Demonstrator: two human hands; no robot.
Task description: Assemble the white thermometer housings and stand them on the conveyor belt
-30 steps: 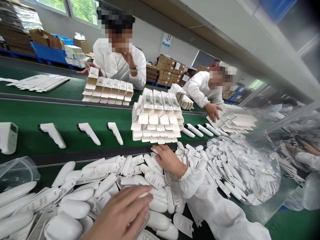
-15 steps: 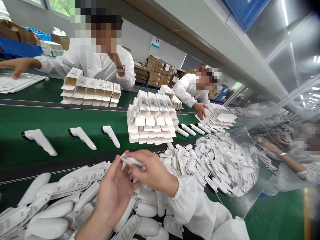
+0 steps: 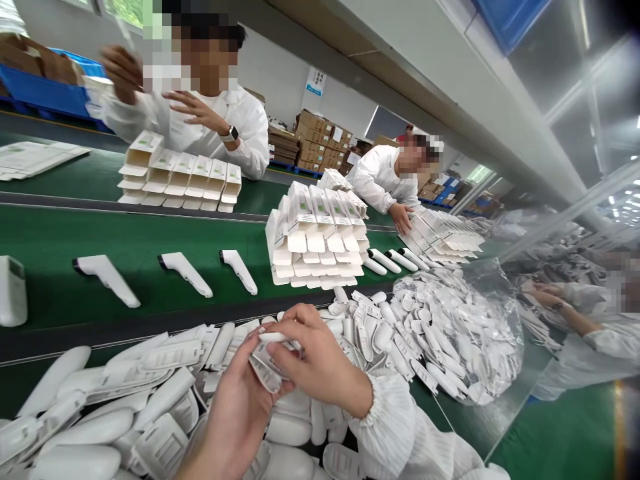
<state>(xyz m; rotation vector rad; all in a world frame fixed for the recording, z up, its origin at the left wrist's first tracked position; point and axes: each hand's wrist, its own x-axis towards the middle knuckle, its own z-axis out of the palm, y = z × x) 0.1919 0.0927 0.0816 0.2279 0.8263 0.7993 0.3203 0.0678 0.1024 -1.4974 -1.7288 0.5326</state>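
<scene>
Above the front heap, my left hand curls around a white plastic cover, its hollow inner side partly showing. My right hand is closed over the upper part of the same cover, thumb pressed against it. A pale edge near the right fingertips may be a second piece; I cannot tell. Below both hands lies a pile of loose white plastic covers, some ribbed side up. To the right, a clear plastic bag holds many more of them.
White handheld thermometers lie spaced along the green conveyor belt. Open white cartons are stacked on it, and a row of cartons stands behind. Two co-workers sit across the belt; another person is at far right.
My hands have turned the white cover so its hollow side shows. The thermometers and stacked cartons appear farther right, and a white item has entered at left. The co-worker opposite has raised both hands.
</scene>
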